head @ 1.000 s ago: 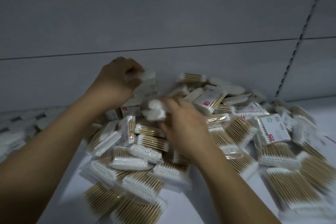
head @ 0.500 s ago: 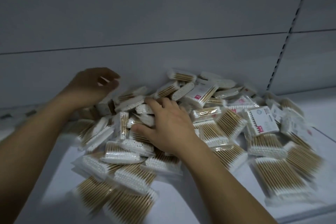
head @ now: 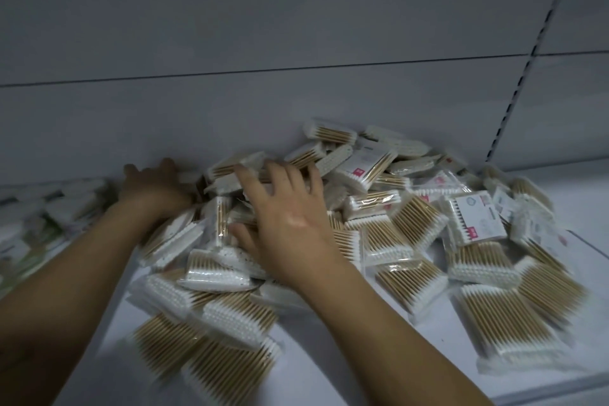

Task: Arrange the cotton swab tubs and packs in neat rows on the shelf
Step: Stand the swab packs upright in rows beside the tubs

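Cotton swab packs (head: 405, 231) all heaped on the shelf (head: 309, 369), right hand (head: 290, 224) splayed on top gripping nothing, left hand (head: 155, 184) too hidden to tell, so I'd guess mid-rummage, next grab one and start a row.

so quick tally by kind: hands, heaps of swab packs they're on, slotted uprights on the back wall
hands: 2 (left hand, right hand)
heap of swab packs: 1, its packs too jumbled and blurred to count
slotted upright: 1
total: 4
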`<control>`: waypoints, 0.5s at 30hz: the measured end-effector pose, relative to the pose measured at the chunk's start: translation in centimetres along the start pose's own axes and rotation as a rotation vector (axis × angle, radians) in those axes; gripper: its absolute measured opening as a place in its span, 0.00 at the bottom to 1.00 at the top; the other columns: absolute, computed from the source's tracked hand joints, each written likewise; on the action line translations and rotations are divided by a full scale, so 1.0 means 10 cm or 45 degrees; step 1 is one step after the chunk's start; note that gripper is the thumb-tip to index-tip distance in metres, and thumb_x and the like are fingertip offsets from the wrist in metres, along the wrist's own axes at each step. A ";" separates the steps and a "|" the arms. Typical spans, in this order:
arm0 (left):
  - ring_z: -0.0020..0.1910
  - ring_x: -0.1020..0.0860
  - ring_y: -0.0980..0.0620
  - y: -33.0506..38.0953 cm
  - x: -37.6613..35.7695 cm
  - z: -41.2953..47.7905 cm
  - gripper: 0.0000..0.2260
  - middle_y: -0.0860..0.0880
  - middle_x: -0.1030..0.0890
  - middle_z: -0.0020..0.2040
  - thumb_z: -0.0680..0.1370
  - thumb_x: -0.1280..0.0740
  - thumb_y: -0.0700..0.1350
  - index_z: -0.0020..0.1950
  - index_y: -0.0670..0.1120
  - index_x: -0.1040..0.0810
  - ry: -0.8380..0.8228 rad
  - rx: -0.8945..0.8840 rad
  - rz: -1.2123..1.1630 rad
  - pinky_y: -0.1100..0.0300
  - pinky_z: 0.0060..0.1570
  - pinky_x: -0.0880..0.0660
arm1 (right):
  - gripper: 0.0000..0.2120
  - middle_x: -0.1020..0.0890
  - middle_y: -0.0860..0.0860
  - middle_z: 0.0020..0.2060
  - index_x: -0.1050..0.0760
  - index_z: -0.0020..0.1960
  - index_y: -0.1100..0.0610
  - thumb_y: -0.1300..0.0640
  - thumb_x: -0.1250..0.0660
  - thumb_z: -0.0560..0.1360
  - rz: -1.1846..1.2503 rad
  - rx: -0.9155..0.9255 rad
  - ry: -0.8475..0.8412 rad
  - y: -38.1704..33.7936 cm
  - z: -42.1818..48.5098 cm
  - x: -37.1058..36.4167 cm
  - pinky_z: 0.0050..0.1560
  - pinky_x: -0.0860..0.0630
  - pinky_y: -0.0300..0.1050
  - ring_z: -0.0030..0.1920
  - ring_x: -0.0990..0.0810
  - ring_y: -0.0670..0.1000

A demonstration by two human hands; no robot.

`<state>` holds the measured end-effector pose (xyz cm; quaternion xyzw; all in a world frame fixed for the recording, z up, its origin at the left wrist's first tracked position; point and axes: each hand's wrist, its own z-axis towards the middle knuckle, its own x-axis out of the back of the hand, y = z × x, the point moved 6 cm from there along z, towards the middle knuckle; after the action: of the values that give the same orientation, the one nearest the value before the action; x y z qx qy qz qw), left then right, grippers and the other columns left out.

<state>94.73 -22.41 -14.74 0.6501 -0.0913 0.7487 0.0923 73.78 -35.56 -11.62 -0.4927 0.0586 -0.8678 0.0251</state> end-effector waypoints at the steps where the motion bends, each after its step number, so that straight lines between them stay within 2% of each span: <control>1: 0.59 0.26 0.40 -0.02 0.00 0.00 0.21 0.41 0.20 0.57 0.75 0.34 0.61 0.61 0.49 0.29 0.026 -0.003 -0.023 0.51 0.60 0.39 | 0.33 0.35 0.58 0.71 0.42 0.75 0.49 0.39 0.38 0.75 -0.014 0.028 -0.007 -0.06 0.00 -0.01 0.72 0.53 0.64 0.72 0.40 0.59; 5: 0.55 0.22 0.41 -0.12 0.01 -0.06 0.11 0.43 0.18 0.54 0.76 0.34 0.55 0.54 0.52 0.24 0.214 -0.042 -0.107 0.50 0.60 0.37 | 0.29 0.41 0.59 0.75 0.38 0.74 0.50 0.39 0.43 0.77 -0.053 0.087 -0.082 -0.18 -0.02 -0.09 0.72 0.58 0.66 0.74 0.45 0.59; 8: 0.49 0.19 0.41 -0.14 -0.02 -0.16 0.12 0.42 0.16 0.47 0.74 0.30 0.56 0.51 0.50 0.21 0.354 -0.143 -0.218 0.51 0.55 0.32 | 0.29 0.42 0.58 0.75 0.36 0.73 0.53 0.39 0.43 0.77 -0.072 0.077 -0.106 -0.19 -0.02 -0.09 0.72 0.59 0.66 0.74 0.46 0.59; 11: 0.44 0.18 0.41 -0.04 0.05 -0.32 0.18 0.41 0.16 0.42 0.69 0.26 0.60 0.48 0.46 0.19 0.458 -0.218 -0.397 0.53 0.48 0.28 | 0.31 0.42 0.57 0.75 0.39 0.74 0.53 0.39 0.42 0.76 -0.087 0.056 -0.125 -0.18 0.01 -0.09 0.72 0.60 0.65 0.74 0.45 0.58; 13: 0.44 0.18 0.41 0.05 0.10 -0.41 0.18 0.41 0.16 0.43 0.69 0.24 0.57 0.48 0.45 0.19 0.465 -0.208 -0.476 0.56 0.43 0.29 | 0.32 0.40 0.57 0.74 0.42 0.76 0.53 0.40 0.41 0.77 -0.081 0.036 -0.123 -0.18 0.02 -0.09 0.72 0.59 0.65 0.74 0.43 0.58; 15: 0.44 0.19 0.41 0.13 0.13 -0.48 0.12 0.42 0.16 0.43 0.70 0.24 0.52 0.46 0.45 0.18 0.466 -0.203 -0.540 0.59 0.38 0.34 | 0.33 0.38 0.57 0.74 0.43 0.76 0.53 0.40 0.41 0.76 -0.088 0.029 -0.146 -0.20 0.04 -0.09 0.72 0.58 0.65 0.73 0.42 0.59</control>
<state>89.63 -22.44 -14.09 0.4993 0.0064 0.8080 0.3126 74.67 -33.51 -11.94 -0.5431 0.0302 -0.8391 0.0041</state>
